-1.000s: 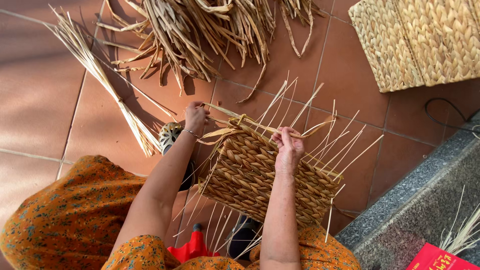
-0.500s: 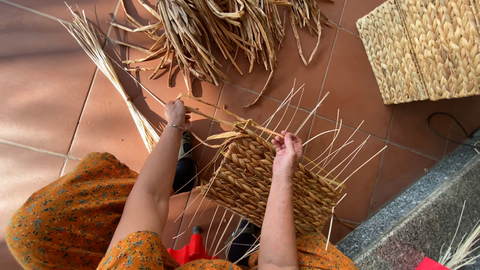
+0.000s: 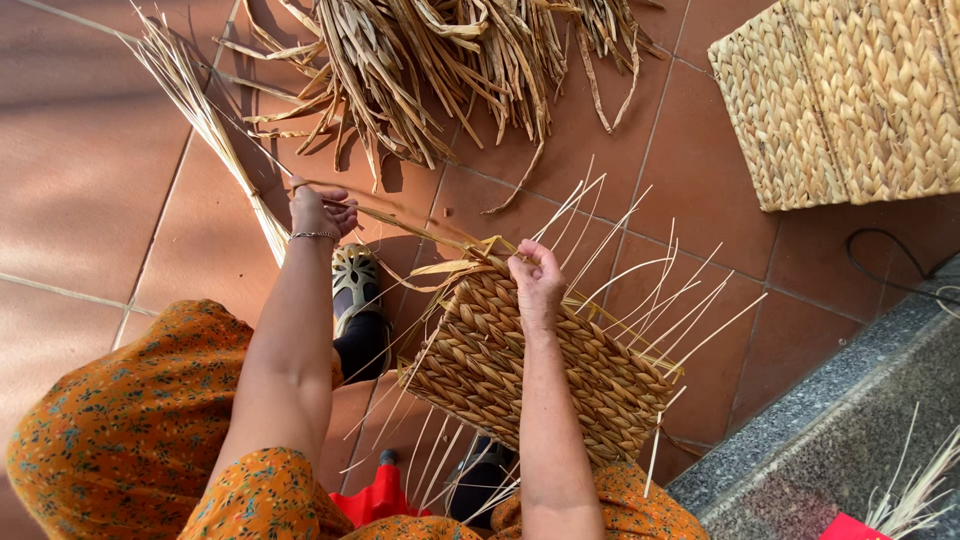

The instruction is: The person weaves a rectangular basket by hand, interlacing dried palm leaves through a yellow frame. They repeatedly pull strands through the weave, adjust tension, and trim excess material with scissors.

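A half-woven straw panel (image 3: pixel 520 370) rests tilted on my lap, with thin pale stalks sticking out of its top and bottom edges. My right hand (image 3: pixel 535 280) grips the panel's upper edge, fingers closed on the weave. My left hand (image 3: pixel 320 210) is stretched out to the left and pinches a long flat dried strand (image 3: pixel 410 222) that runs taut back to the panel's top corner. A bracelet circles my left wrist.
A heap of dried flat leaves (image 3: pixel 420 60) lies on the terracotta tiles ahead. A bundle of thin pale stalks (image 3: pixel 205 120) lies at the left. Finished woven panels (image 3: pixel 850 95) sit at upper right. A grey stone step (image 3: pixel 830 450) borders the right; my sandalled foot (image 3: pixel 358 290) shows below.
My left hand has pulled the strand outward and away from the panel, drawing it taut. My right hand has stayed on the panel's top edge.
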{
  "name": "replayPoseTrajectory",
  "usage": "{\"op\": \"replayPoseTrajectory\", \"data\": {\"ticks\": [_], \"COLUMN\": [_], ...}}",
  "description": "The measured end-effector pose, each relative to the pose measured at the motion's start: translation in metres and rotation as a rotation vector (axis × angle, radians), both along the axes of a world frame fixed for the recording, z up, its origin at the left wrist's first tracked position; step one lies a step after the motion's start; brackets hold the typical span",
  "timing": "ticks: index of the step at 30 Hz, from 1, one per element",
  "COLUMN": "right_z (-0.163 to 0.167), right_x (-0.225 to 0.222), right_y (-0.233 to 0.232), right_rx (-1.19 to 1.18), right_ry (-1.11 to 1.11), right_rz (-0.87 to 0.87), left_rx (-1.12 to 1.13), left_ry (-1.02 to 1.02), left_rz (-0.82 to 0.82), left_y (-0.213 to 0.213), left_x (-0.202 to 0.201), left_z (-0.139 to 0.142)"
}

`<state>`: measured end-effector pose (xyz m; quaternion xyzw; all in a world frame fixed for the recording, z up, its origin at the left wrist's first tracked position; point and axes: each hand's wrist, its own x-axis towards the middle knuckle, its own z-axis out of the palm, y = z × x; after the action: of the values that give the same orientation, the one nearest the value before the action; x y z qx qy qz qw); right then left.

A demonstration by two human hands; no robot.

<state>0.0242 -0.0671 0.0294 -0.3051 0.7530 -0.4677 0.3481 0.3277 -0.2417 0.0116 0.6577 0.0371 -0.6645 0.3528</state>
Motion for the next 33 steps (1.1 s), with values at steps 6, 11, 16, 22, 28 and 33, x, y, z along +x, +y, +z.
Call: {"op": "replayPoseTrajectory", "data": {"ticks": [6,11,16,22,28,33], "right_z": [-0.012,0.004,0.064,0.125,0.14,0.169], "right_x": [-0.008,-0.014,-0.026,-0.065,-0.109,-0.178], "right_y": [0.015,0.009,-0.01,-0.016,-0.012,0.027], "right_rx": [-0.16,-0.112,0.088,0.22,0.601,0.482], "right_ry": [0.142,-0.176,-0.569,-0.635,0.121,0.317], "right_rz": [0.165,0.051,0.049,0.326,0.58,0.694], "left_rx": [-0.073,-0.736,-1.082,-1.115,-1.037,-0.998], "left_ry": [0.254,0.516,0.524,0.598,-0.545,-0.796], "left_rz": [0.349,0.099,-0.402,-0.937,-0.96,-0.956], "left_y": [-0.003,-0.036,0.076,0.188,0.186,0.155], "left_x": [0.004,-0.055,-0.155,-0.172,-0.147,-0.118], "left_z": [0.009,0.064,0.147,0.14,0.029,-0.007]}}
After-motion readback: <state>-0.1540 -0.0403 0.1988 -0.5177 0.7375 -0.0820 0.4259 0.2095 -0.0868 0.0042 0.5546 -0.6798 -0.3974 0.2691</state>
